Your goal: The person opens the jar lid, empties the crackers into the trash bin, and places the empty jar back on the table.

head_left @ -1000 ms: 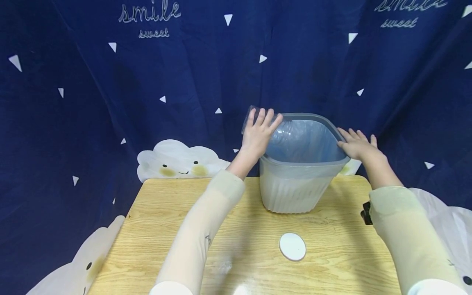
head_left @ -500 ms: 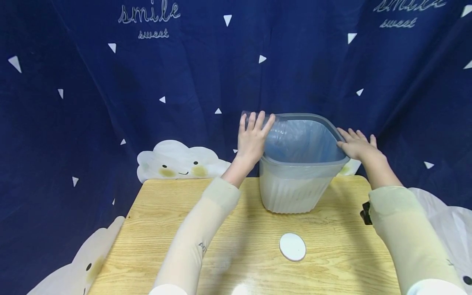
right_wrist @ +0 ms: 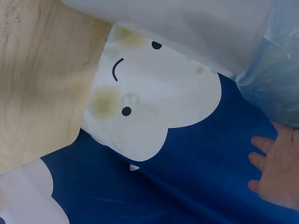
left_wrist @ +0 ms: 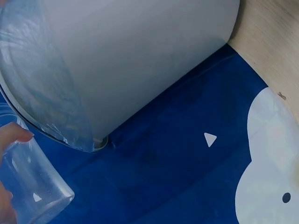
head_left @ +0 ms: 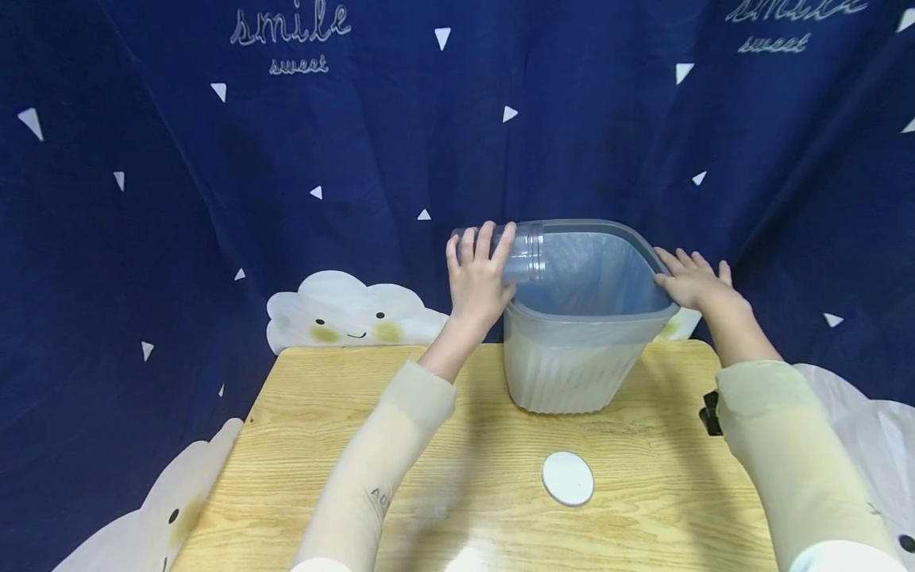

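Note:
My left hand (head_left: 476, 274) grips a clear plastic jar (head_left: 527, 253) that lies on its side in the air, its ridged mouth over the left rim of the bin. In the left wrist view, a fingertip presses the wall of the jar (left_wrist: 44, 179), and its base points away from the bin. The white, ribbed trash bin (head_left: 572, 365) has a grey rim and a bluish plastic bag (head_left: 596, 270) lining it. At the right rim rests my right hand (head_left: 695, 284), fingers spread and mostly straight; the right wrist view shows several of them free of the bag (right_wrist: 275, 93).
The bin stands at the back right of a wooden table (head_left: 343, 413). In front of it lies a round white lid-like disc (head_left: 568, 478). Behind the table hangs a dark blue curtain (head_left: 372, 159) with cloud prints.
My left hand has drawn left and slightly down with the jar, turning it so its mouth now shows above the left rim. My right hand, the bin and the disc have stayed put.

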`<state>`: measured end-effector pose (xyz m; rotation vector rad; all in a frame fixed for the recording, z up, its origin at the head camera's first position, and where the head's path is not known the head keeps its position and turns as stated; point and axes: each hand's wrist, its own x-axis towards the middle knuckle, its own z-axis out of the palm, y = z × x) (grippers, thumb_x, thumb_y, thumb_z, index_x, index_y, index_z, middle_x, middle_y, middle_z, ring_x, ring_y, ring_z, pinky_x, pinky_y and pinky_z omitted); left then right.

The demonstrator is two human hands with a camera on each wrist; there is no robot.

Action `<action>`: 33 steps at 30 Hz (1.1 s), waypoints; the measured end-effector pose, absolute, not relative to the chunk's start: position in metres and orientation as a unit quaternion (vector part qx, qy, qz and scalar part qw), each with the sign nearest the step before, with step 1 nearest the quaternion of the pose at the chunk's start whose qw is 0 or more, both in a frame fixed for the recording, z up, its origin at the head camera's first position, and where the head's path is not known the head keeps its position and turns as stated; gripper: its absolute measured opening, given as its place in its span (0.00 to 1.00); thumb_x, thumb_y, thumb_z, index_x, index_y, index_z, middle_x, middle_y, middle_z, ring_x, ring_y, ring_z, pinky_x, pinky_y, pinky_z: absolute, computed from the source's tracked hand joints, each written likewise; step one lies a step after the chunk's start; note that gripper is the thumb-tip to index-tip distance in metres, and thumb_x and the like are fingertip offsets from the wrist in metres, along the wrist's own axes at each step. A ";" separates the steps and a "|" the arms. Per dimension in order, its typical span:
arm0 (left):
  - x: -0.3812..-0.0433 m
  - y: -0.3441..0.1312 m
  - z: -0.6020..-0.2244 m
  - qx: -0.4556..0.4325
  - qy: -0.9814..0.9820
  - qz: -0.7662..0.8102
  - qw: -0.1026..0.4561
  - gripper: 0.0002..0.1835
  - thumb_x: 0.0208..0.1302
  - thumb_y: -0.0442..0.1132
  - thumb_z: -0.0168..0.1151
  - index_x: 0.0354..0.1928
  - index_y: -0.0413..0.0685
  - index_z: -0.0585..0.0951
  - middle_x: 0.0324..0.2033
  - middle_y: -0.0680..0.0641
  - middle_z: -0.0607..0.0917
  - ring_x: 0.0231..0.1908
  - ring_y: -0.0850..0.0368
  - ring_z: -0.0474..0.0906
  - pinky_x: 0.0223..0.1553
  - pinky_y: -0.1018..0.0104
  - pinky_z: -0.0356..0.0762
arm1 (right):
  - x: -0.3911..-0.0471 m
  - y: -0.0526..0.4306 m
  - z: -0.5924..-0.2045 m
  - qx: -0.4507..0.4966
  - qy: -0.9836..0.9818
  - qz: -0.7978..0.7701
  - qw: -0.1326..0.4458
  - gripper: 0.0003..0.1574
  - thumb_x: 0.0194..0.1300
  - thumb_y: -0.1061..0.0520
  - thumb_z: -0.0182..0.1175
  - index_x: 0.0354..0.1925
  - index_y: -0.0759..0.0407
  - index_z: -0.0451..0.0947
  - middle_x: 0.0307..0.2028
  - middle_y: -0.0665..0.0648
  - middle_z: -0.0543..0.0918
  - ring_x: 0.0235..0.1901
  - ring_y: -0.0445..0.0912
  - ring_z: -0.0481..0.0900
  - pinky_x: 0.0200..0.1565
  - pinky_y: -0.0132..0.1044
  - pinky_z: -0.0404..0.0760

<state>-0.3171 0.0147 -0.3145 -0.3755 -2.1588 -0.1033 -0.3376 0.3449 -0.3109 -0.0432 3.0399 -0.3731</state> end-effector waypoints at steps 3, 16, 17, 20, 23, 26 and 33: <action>-0.314 0.013 -0.318 -0.152 -0.869 -0.061 0.466 0.44 0.35 0.48 0.73 0.61 0.60 0.67 0.55 0.50 0.68 0.56 0.50 0.59 0.62 0.52 0.54 | -0.338 0.345 -0.310 -0.014 0.992 -0.122 0.042 0.40 0.71 0.40 0.31 0.71 0.57 0.33 0.68 0.72 0.37 0.66 0.68 0.31 0.59 0.67 0.21; -0.300 0.000 -0.330 -0.144 -0.860 -0.128 0.473 0.44 0.34 0.50 0.73 0.60 0.58 0.67 0.55 0.49 0.68 0.55 0.49 0.60 0.59 0.50 0.56 | -0.337 0.346 -0.310 -0.015 0.992 -0.122 0.042 0.40 0.71 0.40 0.31 0.71 0.57 0.33 0.68 0.73 0.37 0.66 0.68 0.31 0.59 0.66 0.21; -0.299 -0.002 -0.331 -0.145 -0.859 -0.133 0.474 0.44 0.34 0.50 0.73 0.60 0.57 0.67 0.55 0.48 0.68 0.55 0.49 0.60 0.59 0.50 0.57 | -0.337 0.346 -0.310 -0.015 0.991 -0.123 0.042 0.40 0.71 0.40 0.31 0.71 0.57 0.33 0.68 0.73 0.37 0.66 0.68 0.31 0.59 0.66 0.21; -0.297 -0.005 -0.334 -0.143 -0.857 -0.142 0.474 0.44 0.34 0.51 0.74 0.60 0.56 0.68 0.55 0.48 0.68 0.54 0.49 0.61 0.58 0.49 0.58 | -0.337 0.345 -0.310 -0.015 0.991 -0.125 0.041 0.40 0.71 0.40 0.31 0.71 0.57 0.33 0.68 0.73 0.37 0.66 0.68 0.31 0.59 0.66 0.21; -0.295 -0.010 -0.336 -0.143 -0.855 -0.155 0.473 0.46 0.33 0.51 0.75 0.60 0.55 0.67 0.54 0.47 0.68 0.54 0.48 0.61 0.57 0.48 0.58 | -0.336 0.345 -0.310 -0.016 0.991 -0.127 0.040 0.40 0.71 0.40 0.31 0.71 0.57 0.34 0.68 0.73 0.38 0.66 0.68 0.31 0.59 0.66 0.21; -0.292 -0.014 -0.339 -0.142 -0.851 -0.172 0.475 0.46 0.32 0.51 0.75 0.60 0.54 0.67 0.54 0.47 0.69 0.54 0.47 0.61 0.58 0.48 0.58 | -0.336 0.344 -0.309 -0.017 0.991 -0.128 0.041 0.40 0.71 0.40 0.31 0.71 0.57 0.33 0.68 0.73 0.38 0.66 0.68 0.31 0.59 0.66 0.21; -0.286 -0.024 -0.348 -0.131 -0.848 -0.214 0.467 0.48 0.29 0.50 0.75 0.60 0.53 0.66 0.53 0.47 0.69 0.53 0.46 0.62 0.58 0.47 0.57 | -0.335 0.343 -0.309 -0.017 0.991 -0.126 0.045 0.40 0.71 0.40 0.30 0.71 0.57 0.33 0.68 0.73 0.37 0.66 0.68 0.31 0.59 0.67 0.21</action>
